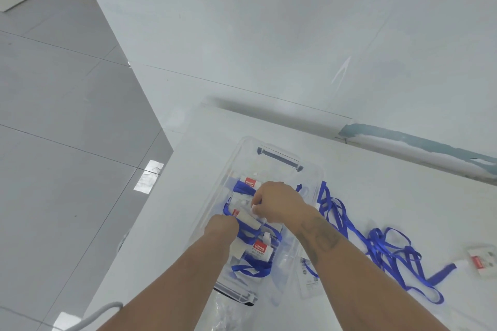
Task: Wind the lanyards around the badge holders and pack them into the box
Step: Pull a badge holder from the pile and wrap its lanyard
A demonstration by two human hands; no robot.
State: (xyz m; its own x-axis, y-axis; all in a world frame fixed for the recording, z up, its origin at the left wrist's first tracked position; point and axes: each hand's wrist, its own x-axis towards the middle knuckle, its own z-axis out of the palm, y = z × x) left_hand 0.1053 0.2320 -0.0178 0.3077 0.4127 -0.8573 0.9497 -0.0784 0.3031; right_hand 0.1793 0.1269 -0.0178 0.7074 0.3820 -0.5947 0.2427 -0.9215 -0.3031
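Over the clear plastic box [309, 169] on the white counter [403, 196], both hands' grips hold a blue-lanyard-wrapped clear badge holder [248, 219]: left hand [223, 226] nearer, right hand [277, 201] farther. Loose blue lanyards [382, 247] lie right.

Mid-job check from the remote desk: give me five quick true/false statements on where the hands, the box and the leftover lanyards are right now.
1. Both hands are over the clear box. True.
2. The right hand rests on the loose lanyards. False: it pinches the badge holder that both hands hold over the box.
3. Wound badge holders already lie in the box. True: one sits at the far end, another at the near end.
4. The loose blue lanyards lie left of the box. False: they lie on the table to its right.
5. The left hand is idle on the table. False: it grips the blue lanyard at the held badge holder.
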